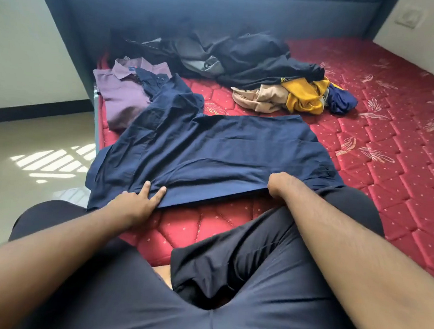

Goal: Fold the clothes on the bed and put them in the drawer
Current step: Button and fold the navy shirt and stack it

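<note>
Navy cloth is filling the middle of the view: a navy shirt (pixel 212 148) is lying spread on the red mattress (pixel 382 129), its collar end reaching over a folded purple shirt (pixel 123 93) near the left edge of the bed. The left hand (pixel 138 202) is holding the shirt's near hem, two fingers (pixel 157 195) lying straight on top of the cloth while the thumb is hidden under it. The right hand (pixel 284 184) is gripping the same hem further right; its fingers are curling under the fold and cannot be seen. Behind the shirt a heap of dark clothes (pixel 238 58) is sitting against the blue headboard (pixel 221 8), with tan, yellow and blue pieces (pixel 297 98) bunched beside it; the single garments are hard to tell apart. The person's dark shorts are covering the lower frame. No drawer is showing anywhere.
</note>
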A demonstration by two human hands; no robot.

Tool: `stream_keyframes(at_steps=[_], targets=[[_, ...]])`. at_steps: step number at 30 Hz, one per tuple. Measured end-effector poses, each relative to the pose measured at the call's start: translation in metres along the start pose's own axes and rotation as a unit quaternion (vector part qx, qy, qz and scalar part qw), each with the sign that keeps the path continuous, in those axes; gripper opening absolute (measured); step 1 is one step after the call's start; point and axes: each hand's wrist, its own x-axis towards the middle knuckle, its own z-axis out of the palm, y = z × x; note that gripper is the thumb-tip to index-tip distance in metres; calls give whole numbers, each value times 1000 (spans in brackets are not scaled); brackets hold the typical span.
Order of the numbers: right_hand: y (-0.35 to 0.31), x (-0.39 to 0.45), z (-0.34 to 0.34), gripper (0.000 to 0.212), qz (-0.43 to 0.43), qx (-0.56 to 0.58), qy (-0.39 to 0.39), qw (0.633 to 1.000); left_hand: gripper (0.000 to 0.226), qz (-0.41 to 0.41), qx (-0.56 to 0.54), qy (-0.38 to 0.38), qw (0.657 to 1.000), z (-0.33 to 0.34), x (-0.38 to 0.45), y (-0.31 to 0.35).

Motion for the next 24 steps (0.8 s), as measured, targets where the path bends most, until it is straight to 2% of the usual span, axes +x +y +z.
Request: stream_keyframes(at_steps=[3, 5, 7, 8, 10, 12, 13, 15, 17, 20, 22, 24], targets=[[7, 7, -15, 40, -20, -98, -94, 991, 102, -3, -22, -36, 999, 9, -11, 4], [9, 18, -21, 60, -12, -148, -180, 972, 94, -49, -43, -85, 994, 0, -13, 4], [9, 22, -27, 83, -48, -164, -215, 962, 76, -58, -50, -105, 992, -27, -2, 0], [9, 18, -32, 86, -76, -148, -196, 966, 68, -38, -54, -85, 994, -42, 10, 1], [7, 19, -38, 82, -125, -89, -104, 983, 50, 13, -102, -5, 995, -70, 34, 6], [4, 28, -36, 71, -192, -18, -9, 981, 48, 40, -158, 62, 985, -85, 65, 17], [1, 37, -31, 68, -220, 21, 12, 975, 52, 42, -185, 77, 979, -89, 82, 25], [-2, 51, -14, 68, -244, 69, -11, 967, 60, 40, -229, 87, 969, -87, 107, 37], [11, 75, -2, 75, -235, 91, -40, 967, 66, 28, -252, 80, 964, -77, 134, 31], [55, 107, -3, 89, -149, 131, -39, 979, 89, 5, -268, 83, 960, -48, 157, -3], [87, 128, -5, 86, -88, 122, -27, 988, 109, -2, -283, 107, 953, -33, 162, -21], [111, 147, -6, 78, -48, 148, -8, 988, 109, -6, -286, 117, 951, -28, 167, -25]])
